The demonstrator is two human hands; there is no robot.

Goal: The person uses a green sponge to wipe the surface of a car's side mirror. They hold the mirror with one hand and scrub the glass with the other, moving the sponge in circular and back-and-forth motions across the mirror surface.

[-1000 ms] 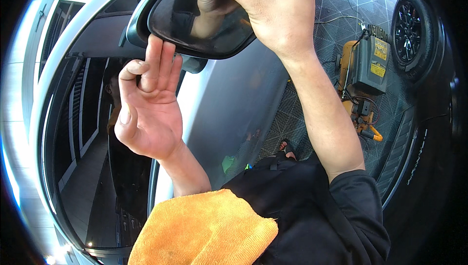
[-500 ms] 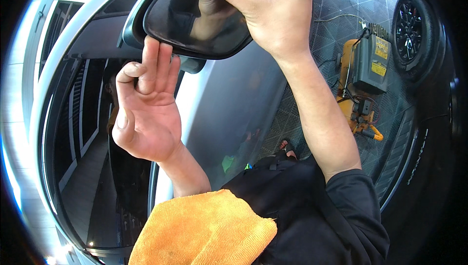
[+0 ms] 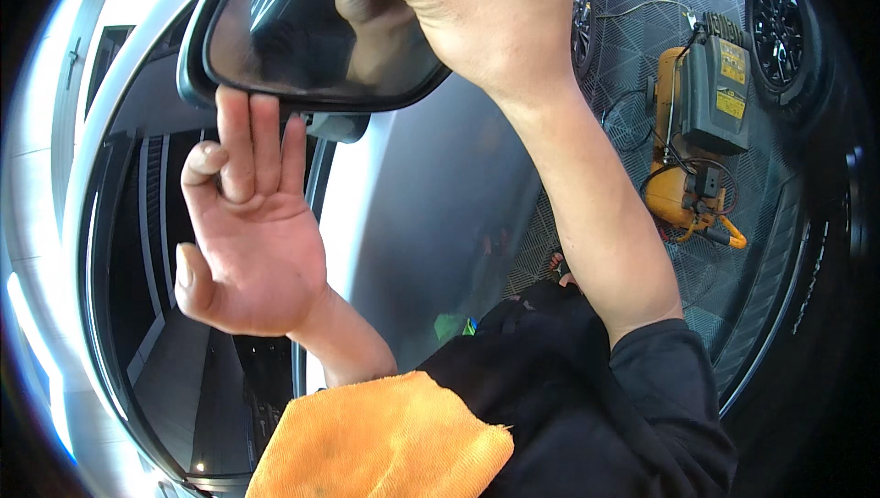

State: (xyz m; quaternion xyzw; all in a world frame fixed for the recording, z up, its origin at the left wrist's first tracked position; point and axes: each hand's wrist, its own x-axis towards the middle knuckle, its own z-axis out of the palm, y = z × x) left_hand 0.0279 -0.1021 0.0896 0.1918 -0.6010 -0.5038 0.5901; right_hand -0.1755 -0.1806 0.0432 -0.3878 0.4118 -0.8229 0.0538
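bracing mirror, upper left, with unclenched left hand, likely for steadiness; cannot tell grip of right hand, cropped at top edge.

I see a black top, its fabric softly creased, just right of an orange cloth draped over the wearer's left side. That cloth looks finely ribbed, with a frayed corner. Farther right of it, I make out a loose, short black sleeve. Above the cloth, the left hand and right hand are bare, the left thumbnail short.
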